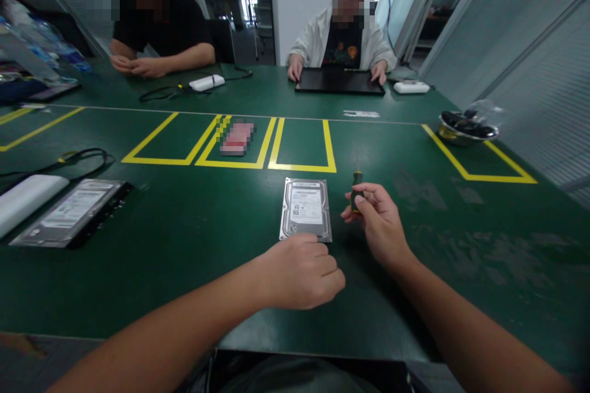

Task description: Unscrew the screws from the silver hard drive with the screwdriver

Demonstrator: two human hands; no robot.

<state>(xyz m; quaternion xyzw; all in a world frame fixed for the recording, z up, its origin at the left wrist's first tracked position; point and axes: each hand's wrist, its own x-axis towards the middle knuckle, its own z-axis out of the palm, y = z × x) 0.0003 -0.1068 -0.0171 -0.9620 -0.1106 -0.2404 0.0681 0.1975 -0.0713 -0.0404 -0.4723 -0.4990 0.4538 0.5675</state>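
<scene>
A hard drive (306, 199) lies flat on the green table, its white label facing up. My left hand (306, 273) is closed in a fist just in front of the drive's near edge, partly covering it; whatever its curled fingers may hold is hidden. To the right of the drive, my right hand (375, 212) grips a screwdriver (356, 187) by its dark green and yellow handle. The thin shaft points up and away from me, apart from the drive.
Another hard drive (74, 209) lies at left beside a white power strip (30, 199). Yellow tape outlines (302, 167) cross the table, one around a pixelated red item (238, 138). A metal bowl (468, 129) stands far right. Opposite, one person holds a black panel (340, 81); another rests their arms.
</scene>
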